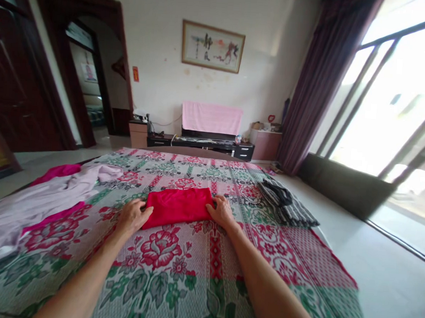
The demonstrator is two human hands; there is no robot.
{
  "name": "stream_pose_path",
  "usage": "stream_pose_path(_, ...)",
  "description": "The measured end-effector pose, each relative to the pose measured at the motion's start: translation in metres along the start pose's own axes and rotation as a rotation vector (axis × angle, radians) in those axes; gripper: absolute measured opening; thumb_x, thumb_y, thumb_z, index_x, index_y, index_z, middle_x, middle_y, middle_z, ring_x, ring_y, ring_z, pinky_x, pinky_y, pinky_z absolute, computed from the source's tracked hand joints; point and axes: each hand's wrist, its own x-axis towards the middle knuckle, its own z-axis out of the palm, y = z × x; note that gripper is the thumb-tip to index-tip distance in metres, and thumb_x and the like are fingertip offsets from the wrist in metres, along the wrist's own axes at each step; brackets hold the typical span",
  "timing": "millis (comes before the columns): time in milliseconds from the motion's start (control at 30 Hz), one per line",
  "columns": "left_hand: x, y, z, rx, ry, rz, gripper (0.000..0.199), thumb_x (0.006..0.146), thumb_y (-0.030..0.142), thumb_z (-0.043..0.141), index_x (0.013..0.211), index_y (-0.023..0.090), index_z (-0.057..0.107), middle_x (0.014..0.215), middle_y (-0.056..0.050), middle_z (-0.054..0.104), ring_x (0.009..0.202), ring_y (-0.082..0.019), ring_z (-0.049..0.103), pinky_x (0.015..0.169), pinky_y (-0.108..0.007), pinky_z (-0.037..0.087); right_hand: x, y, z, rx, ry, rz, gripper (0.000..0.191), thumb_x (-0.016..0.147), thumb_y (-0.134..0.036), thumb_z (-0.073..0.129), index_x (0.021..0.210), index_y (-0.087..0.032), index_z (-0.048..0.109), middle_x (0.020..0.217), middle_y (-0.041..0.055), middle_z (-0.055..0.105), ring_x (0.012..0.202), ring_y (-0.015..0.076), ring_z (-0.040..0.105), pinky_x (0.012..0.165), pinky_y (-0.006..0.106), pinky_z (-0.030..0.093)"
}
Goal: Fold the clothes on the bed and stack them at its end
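Observation:
A bright red piece of clothing [181, 206], folded into a flat rectangle, lies on the flowered cover in front of me. What kind of garment it is does not show. At its left end, my left hand [134, 215] grips the edge, thumb on top and fingertips partly tucked out of sight. My right hand [222, 211] pinches the opposite end in much the same way. Both forearms reach in from the bottom of the view.
The red, green and white flowered cover [157, 295] spreads under everything. Pale and magenta clothes [55, 195] lie loosely at the left. Striped black-and-grey clothing [289, 204] lies folded at the right. Beyond stands a low cabinet [244, 152] with a pink cloth [212, 117] above it.

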Motion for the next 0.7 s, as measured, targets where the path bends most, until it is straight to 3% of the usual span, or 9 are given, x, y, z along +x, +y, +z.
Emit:
stream_pose_path(200, 0.003, -0.007, 0.004, 0.048, -0.018, 0.030, 0.034, 0.075, 0.047, 0.051, 0.078, 0.018, 0.070, 0.100, -0.012, 0.070, 0.101, -0.024, 0.064, 0.093, -0.031, 0.046, 0.002, -0.011, -0.005, 0.025, 0.003, 0.066, 0.022, 0.078, -0.035, 0.060, 0.085, -0.019, 0.073, 0.092, 0.0105, 0.072, 0.098, 0.0232, 0.063, 0.094, 0.030, 0.043)
stream_pose_path(500, 0.005, -0.002, 0.002, 0.010, -0.047, -0.021, 0.026, 0.073, 0.043, 0.054, 0.069, 0.022, 0.069, 0.111, -0.008, 0.070, 0.104, -0.023, 0.063, 0.094, -0.030, 0.047, 0.006, -0.009, 0.001, -0.047, -0.009, 0.088, 0.023, 0.080, -0.036, 0.058, 0.078, -0.018, 0.072, 0.102, 0.0117, 0.071, 0.101, 0.0232, 0.062, 0.094, 0.030, 0.042)
stream_pose_path(700, 0.003, 0.002, 0.002, 0.021, -0.045, -0.025, 0.026, 0.073, 0.042, 0.053, 0.060, 0.022, 0.065, 0.113, -0.010, 0.069, 0.106, -0.026, 0.063, 0.094, -0.033, 0.047, 0.007, -0.007, 0.008, -0.043, -0.023, 0.096, 0.017, 0.081, -0.028, 0.057, 0.085, -0.019, 0.071, 0.104, 0.0078, 0.071, 0.099, 0.0209, 0.062, 0.091, 0.029, 0.042)
